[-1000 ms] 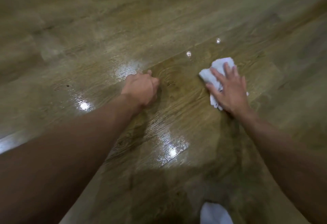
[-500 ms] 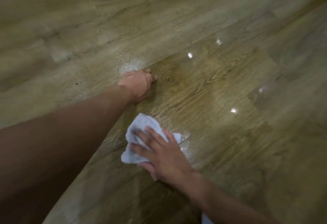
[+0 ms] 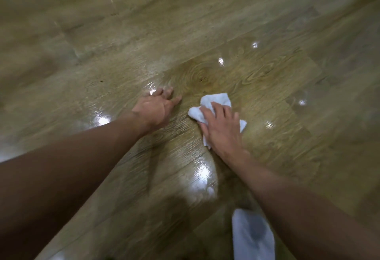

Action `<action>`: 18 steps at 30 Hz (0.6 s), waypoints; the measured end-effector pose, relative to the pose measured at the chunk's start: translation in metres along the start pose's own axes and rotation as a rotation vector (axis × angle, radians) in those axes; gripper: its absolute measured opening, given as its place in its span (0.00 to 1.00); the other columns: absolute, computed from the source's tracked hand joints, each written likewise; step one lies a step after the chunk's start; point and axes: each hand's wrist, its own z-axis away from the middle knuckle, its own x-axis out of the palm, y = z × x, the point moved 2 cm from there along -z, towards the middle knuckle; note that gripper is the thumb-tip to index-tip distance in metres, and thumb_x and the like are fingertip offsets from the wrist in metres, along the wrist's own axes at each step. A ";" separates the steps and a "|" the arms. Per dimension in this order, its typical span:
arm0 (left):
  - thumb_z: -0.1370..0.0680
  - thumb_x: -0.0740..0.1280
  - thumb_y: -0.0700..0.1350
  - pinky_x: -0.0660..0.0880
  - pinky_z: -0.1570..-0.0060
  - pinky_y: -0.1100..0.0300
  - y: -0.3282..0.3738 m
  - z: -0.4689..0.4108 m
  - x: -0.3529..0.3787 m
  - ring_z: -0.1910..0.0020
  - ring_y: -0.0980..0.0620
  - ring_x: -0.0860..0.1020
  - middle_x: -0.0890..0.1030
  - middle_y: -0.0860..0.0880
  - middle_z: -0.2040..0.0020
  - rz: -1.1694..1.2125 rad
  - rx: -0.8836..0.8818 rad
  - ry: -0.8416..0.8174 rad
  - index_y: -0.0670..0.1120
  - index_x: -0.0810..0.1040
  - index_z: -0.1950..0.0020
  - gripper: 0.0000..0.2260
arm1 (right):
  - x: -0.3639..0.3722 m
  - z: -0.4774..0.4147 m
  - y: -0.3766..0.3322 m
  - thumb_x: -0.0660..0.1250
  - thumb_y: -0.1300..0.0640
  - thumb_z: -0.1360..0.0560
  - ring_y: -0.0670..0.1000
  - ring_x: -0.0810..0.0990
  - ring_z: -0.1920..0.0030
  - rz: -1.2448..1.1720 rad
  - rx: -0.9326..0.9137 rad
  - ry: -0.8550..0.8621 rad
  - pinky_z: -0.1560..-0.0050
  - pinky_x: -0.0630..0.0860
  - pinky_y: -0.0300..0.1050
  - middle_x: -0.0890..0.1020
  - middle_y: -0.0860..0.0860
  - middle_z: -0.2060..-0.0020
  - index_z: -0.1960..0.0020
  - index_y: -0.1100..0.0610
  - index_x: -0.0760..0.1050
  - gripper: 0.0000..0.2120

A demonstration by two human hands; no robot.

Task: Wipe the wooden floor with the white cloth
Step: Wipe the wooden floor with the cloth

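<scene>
The right hand (image 3: 223,130) lies flat on the crumpled white cloth (image 3: 218,98), fingers (image 3: 218,111) straight and fairly wide, pressing it to the wooden floor (image 3: 267,78). The cloth shows beyond them. Just to their left, the left hand (image 3: 155,109) rests on the boards (glossy, dotted with glare), fingers spread and holding nothing.

Both arms reach forward and down, nearly straight. The left arm (image 3: 72,167) comes in from the lower left, and the left hand (image 3: 156,109) is palm down with its fingers spread. The right arm (image 3: 298,198) comes in from the lower right. The right hand (image 3: 222,130) lies flat, palm down, fingers straight and slightly apart.
</scene>
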 end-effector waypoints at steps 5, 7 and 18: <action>0.21 0.58 0.52 0.49 0.26 0.49 -0.012 0.011 0.028 0.23 0.48 0.49 0.48 0.51 0.21 0.046 -0.077 0.049 0.55 0.50 0.23 0.28 | 0.007 0.020 -0.075 0.64 0.46 0.26 0.56 0.75 0.52 -0.090 -0.314 0.101 0.57 0.68 0.52 0.78 0.51 0.48 0.42 0.51 0.75 0.15; 0.21 0.58 0.53 0.48 0.26 0.51 -0.016 0.017 0.034 0.23 0.48 0.49 0.50 0.50 0.21 0.113 -0.098 0.101 0.54 0.52 0.23 0.28 | 0.011 0.008 -0.069 0.62 0.46 0.25 0.55 0.75 0.54 -0.112 -0.340 0.166 0.57 0.66 0.50 0.78 0.52 0.52 0.45 0.53 0.76 0.14; 0.22 0.58 0.39 0.48 0.26 0.43 -0.009 0.025 0.024 0.23 0.44 0.48 0.48 0.49 0.21 0.145 -0.178 0.088 0.54 0.52 0.22 0.30 | 0.018 -0.029 0.019 0.57 0.46 0.23 0.56 0.72 0.38 -0.085 -0.082 0.085 0.44 0.64 0.53 0.74 0.53 0.38 0.35 0.48 0.68 0.18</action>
